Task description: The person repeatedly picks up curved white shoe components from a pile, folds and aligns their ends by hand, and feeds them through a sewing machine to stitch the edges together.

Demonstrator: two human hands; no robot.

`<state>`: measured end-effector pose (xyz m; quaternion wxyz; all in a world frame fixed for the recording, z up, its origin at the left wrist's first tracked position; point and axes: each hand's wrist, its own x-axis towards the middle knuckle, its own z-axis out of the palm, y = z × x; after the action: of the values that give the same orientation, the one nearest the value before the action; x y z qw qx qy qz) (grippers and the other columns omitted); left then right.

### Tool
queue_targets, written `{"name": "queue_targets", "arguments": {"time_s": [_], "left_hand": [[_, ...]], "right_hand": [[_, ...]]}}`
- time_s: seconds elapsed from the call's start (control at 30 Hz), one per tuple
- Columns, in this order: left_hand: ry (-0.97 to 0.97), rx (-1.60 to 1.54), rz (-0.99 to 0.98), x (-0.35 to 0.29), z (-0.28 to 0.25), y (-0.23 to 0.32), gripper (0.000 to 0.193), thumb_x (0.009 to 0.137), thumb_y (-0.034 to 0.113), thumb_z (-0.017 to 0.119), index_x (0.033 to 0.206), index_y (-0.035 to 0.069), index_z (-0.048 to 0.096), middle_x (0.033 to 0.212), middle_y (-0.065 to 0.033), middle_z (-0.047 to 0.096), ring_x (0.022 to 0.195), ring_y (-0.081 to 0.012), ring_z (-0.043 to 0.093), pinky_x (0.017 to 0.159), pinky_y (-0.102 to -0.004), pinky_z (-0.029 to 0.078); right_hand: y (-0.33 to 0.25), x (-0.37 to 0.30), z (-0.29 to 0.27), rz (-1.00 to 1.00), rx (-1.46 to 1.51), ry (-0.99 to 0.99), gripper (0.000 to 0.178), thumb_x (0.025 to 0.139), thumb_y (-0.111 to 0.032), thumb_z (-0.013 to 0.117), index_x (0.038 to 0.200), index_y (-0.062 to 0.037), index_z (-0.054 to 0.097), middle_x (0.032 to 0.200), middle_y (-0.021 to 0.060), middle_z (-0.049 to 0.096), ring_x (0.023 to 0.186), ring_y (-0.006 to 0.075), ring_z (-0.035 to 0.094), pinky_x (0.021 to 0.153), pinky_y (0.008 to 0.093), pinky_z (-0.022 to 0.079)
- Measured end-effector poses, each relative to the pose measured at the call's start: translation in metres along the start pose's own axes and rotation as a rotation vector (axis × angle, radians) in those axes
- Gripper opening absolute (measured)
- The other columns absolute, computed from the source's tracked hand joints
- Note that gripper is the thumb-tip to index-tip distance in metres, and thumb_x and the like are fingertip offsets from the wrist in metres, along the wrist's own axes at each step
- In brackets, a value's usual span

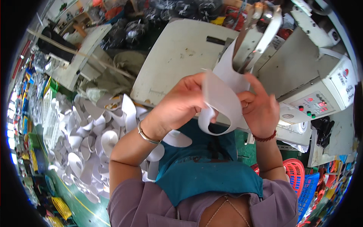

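In front of my chest, both hands are on a smooth white curved piece (224, 94), bent into a loop with an opening at its lower end. My left hand (185, 94) pinches its left edge between thumb and fingers. At its right side, my right hand (261, 108) has some fingers bent against the piece and others raised; motion blurs it slightly. Just behind, another white sheet-like part (228, 70) reaches up against the metal arm of a machine (251, 41). Whether it joins the looped piece, I cannot tell.
A large heap of similar white curved pieces (89, 140) lies to my left. The pale machine table (174, 53) spreads ahead. On the right stand a control box (310, 104) with buttons, a red basket (294, 170) and a blue basket (308, 193). Dark plastic bags (166, 11) sit at the back.
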<state>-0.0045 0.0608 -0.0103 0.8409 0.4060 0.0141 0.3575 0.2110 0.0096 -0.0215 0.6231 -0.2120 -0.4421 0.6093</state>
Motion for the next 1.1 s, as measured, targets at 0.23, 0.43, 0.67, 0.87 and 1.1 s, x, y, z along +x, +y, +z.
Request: {"name": "queue_targets", "arguments": {"time_s": [0.23,0.43,0.67,0.87,1.1], "left_hand": [[-0.103,0.448,-0.070,0.060,0.033,0.042,0.023,0.080,0.010,0.054,0.098,-0.001,0.060,0.088,-0.0026,0.061,0.080,-0.0060,0.056,0.074,-0.0223,0.044],[0.096,0.529,0.112,0.108,0.037,0.070,0.020,0.081,0.019,0.061,0.090,0.002,0.065,0.080,-0.0028,0.063,0.071,-0.0086,0.056,0.070,-0.0229,0.042],[0.088,0.668,0.176,0.140,0.025,0.088,0.015,0.079,0.016,0.057,0.078,0.002,0.064,0.066,-0.0011,0.057,0.059,-0.0099,0.051,0.055,-0.0241,0.039],[0.162,0.598,0.173,0.149,0.024,0.084,0.017,0.079,0.017,0.055,0.074,0.003,0.063,0.067,-0.0018,0.056,0.058,-0.0106,0.050,0.053,-0.0246,0.042],[0.170,0.440,0.109,0.159,0.018,0.084,0.016,0.083,0.015,0.054,0.077,0.003,0.061,0.066,-0.0022,0.056,0.055,-0.0102,0.047,0.048,-0.0240,0.037]], "right_hand": [[-0.055,0.034,0.004,0.025,-0.396,0.010,0.013,0.082,-0.014,0.064,0.084,-0.0013,0.061,0.073,-0.0027,0.060,0.066,0.0024,0.052,0.061,0.0177,0.040],[-0.082,0.070,-0.007,-0.275,-0.262,0.049,0.011,0.084,-0.009,0.056,0.087,0.0003,0.061,0.079,0.0039,0.062,0.073,0.0087,0.056,0.071,0.0237,0.044],[-0.079,0.104,-0.010,-0.377,-0.233,0.173,0.011,0.081,-0.013,0.059,0.086,-0.0033,0.062,0.078,0.0000,0.061,0.073,0.0087,0.055,0.071,0.0232,0.041],[-0.077,0.111,-0.013,-0.370,-0.171,0.204,0.010,0.079,-0.013,0.061,0.087,-0.0063,0.062,0.081,-0.0009,0.062,0.076,0.0097,0.058,0.071,0.0246,0.043],[-0.076,0.117,-0.012,-0.317,-0.111,0.241,0.009,0.080,-0.013,0.059,0.086,-0.0070,0.060,0.081,-0.0010,0.061,0.075,0.0104,0.058,0.069,0.0249,0.045]]}}
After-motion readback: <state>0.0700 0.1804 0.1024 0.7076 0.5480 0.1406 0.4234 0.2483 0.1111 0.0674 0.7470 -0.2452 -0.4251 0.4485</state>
